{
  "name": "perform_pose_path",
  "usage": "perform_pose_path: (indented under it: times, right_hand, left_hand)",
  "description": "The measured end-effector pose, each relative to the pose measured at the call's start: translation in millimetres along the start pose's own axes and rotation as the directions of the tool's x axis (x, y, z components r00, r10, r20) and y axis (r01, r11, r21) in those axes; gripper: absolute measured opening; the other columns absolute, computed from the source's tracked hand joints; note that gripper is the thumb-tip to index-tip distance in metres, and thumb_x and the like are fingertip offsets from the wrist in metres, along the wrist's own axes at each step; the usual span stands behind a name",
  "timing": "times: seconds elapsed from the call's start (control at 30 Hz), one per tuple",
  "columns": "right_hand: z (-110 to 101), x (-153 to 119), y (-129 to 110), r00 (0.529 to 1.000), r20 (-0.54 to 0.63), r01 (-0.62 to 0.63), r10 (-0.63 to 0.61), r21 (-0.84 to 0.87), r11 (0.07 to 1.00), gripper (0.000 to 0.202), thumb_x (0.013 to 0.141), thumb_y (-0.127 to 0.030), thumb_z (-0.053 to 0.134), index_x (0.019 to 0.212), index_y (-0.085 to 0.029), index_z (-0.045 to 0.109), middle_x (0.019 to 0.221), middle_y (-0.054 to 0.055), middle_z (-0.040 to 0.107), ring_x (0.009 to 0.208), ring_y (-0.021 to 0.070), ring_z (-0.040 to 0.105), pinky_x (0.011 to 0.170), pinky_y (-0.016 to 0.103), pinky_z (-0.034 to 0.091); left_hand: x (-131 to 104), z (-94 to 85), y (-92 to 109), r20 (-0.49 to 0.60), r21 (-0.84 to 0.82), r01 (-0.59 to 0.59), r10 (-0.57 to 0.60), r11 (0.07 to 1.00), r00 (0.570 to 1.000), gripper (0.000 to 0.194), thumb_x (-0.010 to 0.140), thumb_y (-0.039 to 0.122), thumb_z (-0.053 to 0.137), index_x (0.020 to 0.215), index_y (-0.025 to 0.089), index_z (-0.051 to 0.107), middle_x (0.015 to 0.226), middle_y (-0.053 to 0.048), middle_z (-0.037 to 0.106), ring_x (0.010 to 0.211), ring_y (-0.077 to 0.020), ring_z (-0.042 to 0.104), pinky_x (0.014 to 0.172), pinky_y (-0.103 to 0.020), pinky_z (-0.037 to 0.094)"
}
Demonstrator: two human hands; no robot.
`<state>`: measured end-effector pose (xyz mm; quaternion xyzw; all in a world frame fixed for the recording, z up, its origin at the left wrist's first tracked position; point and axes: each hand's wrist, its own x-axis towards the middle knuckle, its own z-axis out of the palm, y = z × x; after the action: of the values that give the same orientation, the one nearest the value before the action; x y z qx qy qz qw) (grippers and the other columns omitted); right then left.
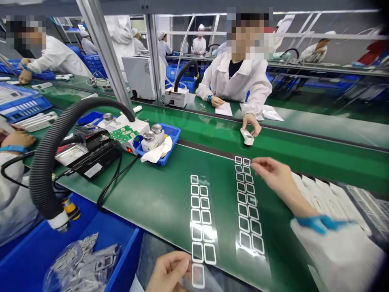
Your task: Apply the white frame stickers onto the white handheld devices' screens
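Observation:
Two clear sheets with white rounded frames in two columns lie over the green table top. My left hand (170, 272) is closed on the near end of the left sheet (200, 217), at the table's front edge. Its far end shows a single frame in the top row. My right hand (275, 175) is at the far end of the right sheet (249, 202), thumb and index finger together at its upper right corner. A blue band circles my right wrist.
Across the green belt (209, 134), a person's hand (251, 121) holds a white device (247, 137). A blue tray (176, 132) with bottles, a black hose (45, 162) and a blue bin (130, 259) stand left. White parts (322, 194) lie right.

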<state>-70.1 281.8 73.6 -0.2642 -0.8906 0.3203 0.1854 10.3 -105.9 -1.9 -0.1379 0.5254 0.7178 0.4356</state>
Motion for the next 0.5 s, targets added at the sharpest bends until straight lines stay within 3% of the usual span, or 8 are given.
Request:
perform_pose_path:
  times: [0.1, 0.23, 0.37, 0.5]
  right_hand:
    - [-11.8, -99.1, -24.0, 0.961, 0.217, 0.147, -0.173, 0.132, 0.98, 0.021, 0.084, -0.042, 0.061, 0.088, -0.022, 0.067, 0.078, 0.003, 0.067, 0.066, 0.0174, 0.061, 0.059, 0.027, 0.048]
    - [0.2, -204.9, -45.9, 0.932, 0.3, 0.13, -0.204, 0.248, 0.96, 0.018, 0.091, -0.037, 0.056, 0.084, -0.023, 0.064, 0.077, 0.002, 0.065, 0.066, 0.016, 0.059, 0.06, 0.025, 0.048]
    - [34.7, -258.4, -50.5, 0.918, 0.365, 0.034, -0.157, 0.323, 0.946, 0.022, 0.095, -0.035, 0.051, 0.082, -0.023, 0.064, 0.075, 0.001, 0.061, 0.063, 0.0151, 0.058, 0.057, 0.024, 0.045]
    - [56.8, -275.2, -50.9, 0.923, 0.362, 0.008, -0.134, 0.328, 0.945, 0.024, 0.097, -0.033, 0.047, 0.084, -0.022, 0.064, 0.077, 0.001, 0.057, 0.064, 0.0145, 0.054, 0.058, 0.024, 0.042]
  left_hand:
    - [-1.7, 4.6, -1.3, 0.054, -0.072, 0.014, -0.01, 0.997, 0.998, 0.052, 0.063, 0.056, 0.08, 0.088, 0.012, 0.074, 0.083, -0.013, 0.074, 0.081, -0.0236, 0.07, 0.054, -0.023, 0.054]
    - [-1.2, 13.6, -7.7, 0.008, -0.11, -0.042, 0.043, 0.993, 0.999, 0.045, 0.065, 0.05, 0.082, 0.086, 0.012, 0.073, 0.081, -0.011, 0.074, 0.079, -0.0208, 0.07, 0.065, -0.025, 0.056]
    - [-2.1, 19.1, -11.7, -0.035, -0.071, -0.092, 0.089, 0.993, 0.995, 0.04, 0.063, 0.046, 0.084, 0.081, 0.012, 0.072, 0.075, -0.009, 0.073, 0.071, -0.0179, 0.068, 0.062, -0.023, 0.054]
    - [-6.0, 23.6, -9.9, -0.042, -0.018, -0.14, 0.14, 0.99, 0.989, 0.036, 0.066, 0.045, 0.082, 0.078, 0.012, 0.072, 0.071, -0.008, 0.072, 0.07, -0.0165, 0.067, 0.059, -0.021, 0.051]
